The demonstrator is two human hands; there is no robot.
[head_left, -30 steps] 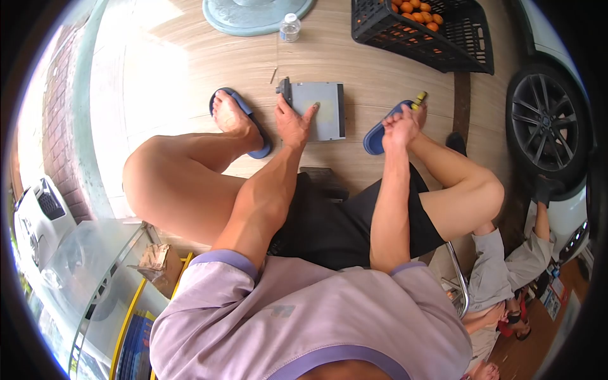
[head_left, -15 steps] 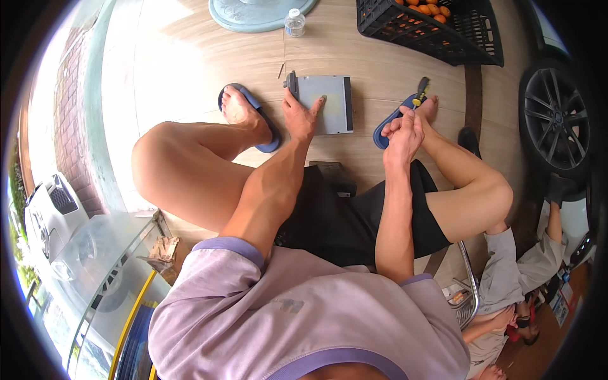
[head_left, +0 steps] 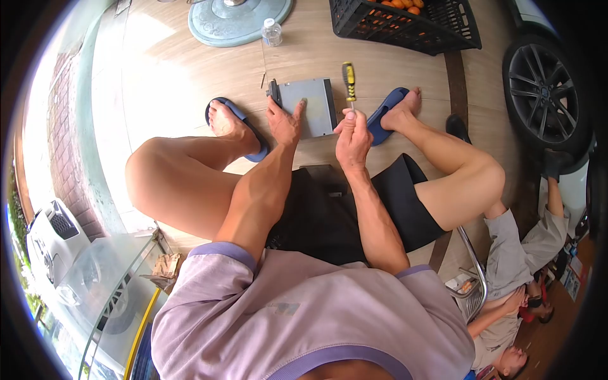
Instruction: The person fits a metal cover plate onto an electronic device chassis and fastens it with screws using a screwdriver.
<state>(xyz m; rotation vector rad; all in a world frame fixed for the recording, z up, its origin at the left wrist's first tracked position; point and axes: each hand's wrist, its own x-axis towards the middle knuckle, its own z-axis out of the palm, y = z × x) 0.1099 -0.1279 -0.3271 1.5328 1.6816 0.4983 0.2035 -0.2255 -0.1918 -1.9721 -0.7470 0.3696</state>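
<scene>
A flat grey metal box (head_left: pixel 308 95) with a black strip along its right side, like a disc drive, lies on the floor between my feet. My left hand (head_left: pixel 285 125) grips its left part, thumb on the top face and fingers at a small black piece (head_left: pixel 273 92) on the edge. Just right of the box, my right hand (head_left: pixel 354 140) pinches the metal shaft of a yellow-and-black screwdriver (head_left: pixel 349 81). The screwdriver's handle points away from me; its tip is hidden in the hand.
Blue slippers (head_left: pixel 387 117) are on my feet. Beyond stand a plastic bottle (head_left: pixel 272 33), a round pale-blue base (head_left: pixel 215 28) and a black crate (head_left: pixel 405 28) of orange fruit. A car wheel (head_left: pixel 540 90) and a seated person (head_left: pixel 506 310) are at right, a glass case (head_left: pixel 104 304) at left.
My right hand has swung left with the screwdriver, from over the right foot to beside the box. The left hand keeps its hold. The whole view has shifted slightly.
</scene>
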